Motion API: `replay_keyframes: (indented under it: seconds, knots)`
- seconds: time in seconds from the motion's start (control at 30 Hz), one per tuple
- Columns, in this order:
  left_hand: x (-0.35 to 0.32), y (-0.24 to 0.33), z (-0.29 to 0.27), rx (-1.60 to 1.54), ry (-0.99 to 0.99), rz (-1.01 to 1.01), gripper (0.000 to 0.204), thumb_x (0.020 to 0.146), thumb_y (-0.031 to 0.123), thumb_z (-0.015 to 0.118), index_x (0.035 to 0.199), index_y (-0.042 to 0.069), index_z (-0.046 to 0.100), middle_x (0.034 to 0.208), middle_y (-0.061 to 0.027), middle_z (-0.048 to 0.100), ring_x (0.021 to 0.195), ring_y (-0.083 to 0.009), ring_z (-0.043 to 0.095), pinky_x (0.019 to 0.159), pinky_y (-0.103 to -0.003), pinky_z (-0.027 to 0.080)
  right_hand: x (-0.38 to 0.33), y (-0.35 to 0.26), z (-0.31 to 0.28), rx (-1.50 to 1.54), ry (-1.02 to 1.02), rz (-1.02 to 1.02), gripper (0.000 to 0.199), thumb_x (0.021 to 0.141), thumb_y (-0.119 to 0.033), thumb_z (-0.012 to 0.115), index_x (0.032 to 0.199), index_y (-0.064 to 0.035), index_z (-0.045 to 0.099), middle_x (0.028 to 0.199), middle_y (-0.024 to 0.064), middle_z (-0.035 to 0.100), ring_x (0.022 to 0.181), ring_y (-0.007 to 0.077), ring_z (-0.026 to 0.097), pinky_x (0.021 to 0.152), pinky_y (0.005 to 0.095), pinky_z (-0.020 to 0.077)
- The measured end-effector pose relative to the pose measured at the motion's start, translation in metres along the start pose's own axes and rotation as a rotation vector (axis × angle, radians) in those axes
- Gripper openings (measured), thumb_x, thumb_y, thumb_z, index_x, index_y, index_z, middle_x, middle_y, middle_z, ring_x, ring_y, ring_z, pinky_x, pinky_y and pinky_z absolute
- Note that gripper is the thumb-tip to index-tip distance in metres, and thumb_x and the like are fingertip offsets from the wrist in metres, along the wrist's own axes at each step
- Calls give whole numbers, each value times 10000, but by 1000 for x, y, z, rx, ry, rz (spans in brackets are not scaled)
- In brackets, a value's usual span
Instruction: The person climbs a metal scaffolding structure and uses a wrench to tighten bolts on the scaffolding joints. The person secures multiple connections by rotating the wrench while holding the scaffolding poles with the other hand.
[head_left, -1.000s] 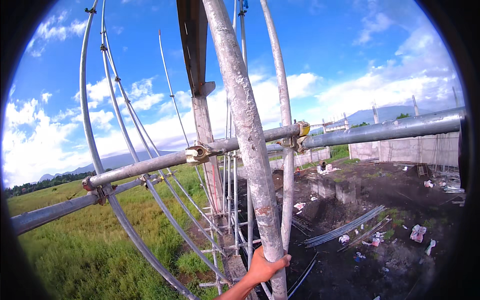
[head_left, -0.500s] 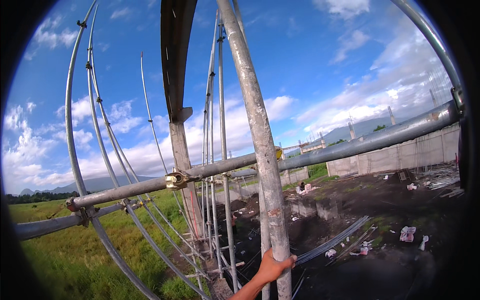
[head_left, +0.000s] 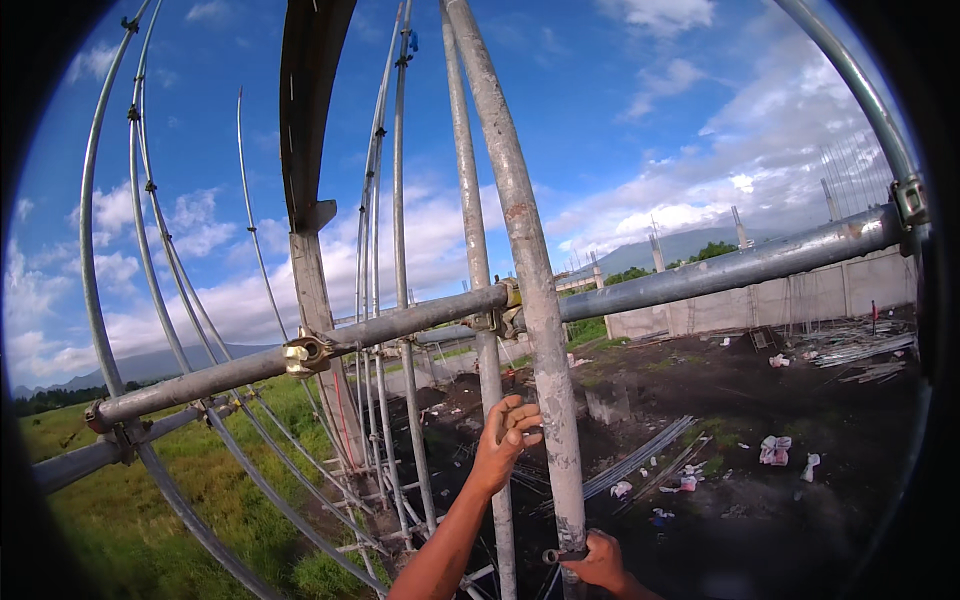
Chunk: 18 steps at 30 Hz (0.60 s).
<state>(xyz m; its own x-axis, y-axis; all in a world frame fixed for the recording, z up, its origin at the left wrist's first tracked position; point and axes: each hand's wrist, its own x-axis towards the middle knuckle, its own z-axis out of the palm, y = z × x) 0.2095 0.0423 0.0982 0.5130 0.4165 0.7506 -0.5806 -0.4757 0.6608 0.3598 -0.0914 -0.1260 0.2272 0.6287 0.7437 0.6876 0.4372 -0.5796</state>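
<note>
Upright pipe (head_left: 553, 400), mottled grey, stands directly before you near the centre of the scene, leaning so that its top lies farther left than its foot. It passes on the near side of the horizontal pipe (head_left: 720, 275) that runs to the right.

Your left hand (head_left: 508, 440) is released: its fingers are partly curled and spread just left of the upright pipe, gripping nothing. Contact between fingertips and pipe cannot be told from this view. Your right hand (head_left: 600, 562) grasps a dark tool (head_left: 566, 555) with a ring-shaped end at the near, lower part of the upright pipe; the tool crosses the pipe's near face.

A second upright (head_left: 485, 380) stands just left of the first. A clamp (head_left: 305, 355) sits on the left horizontal tube (head_left: 220, 380). Far left, you have green grass (head_left: 110, 470) below; on the right, a bundle of pipes (head_left: 640, 458) lies on dark ground (head_left: 740, 545), with a pale wall (head_left: 770, 302) farther off
</note>
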Motion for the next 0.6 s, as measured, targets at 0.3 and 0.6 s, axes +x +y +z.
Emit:
replay_keyframes:
  seconds: [0.3,0.6]
  knots:
    - [-290,-149,101,235,-61,-730,514,861,218,799,1262,34,534,1093,-94,668,1017,-173,648,901,-370,511,128,-103,-80,-62,218,-256,287,747,-223,867,855,-28,686,741,76,629,635,193,593,613,360,468]
    - [-176,-66,128,134,53,-374,180,811,-3,737,937,23,612,830,-22,653,736,-96,617,675,-294,507,223,-225,-154,-60,181,-131,472,883,-393,687,866,79,707,751,59,652,630,121,588,544,301,462]
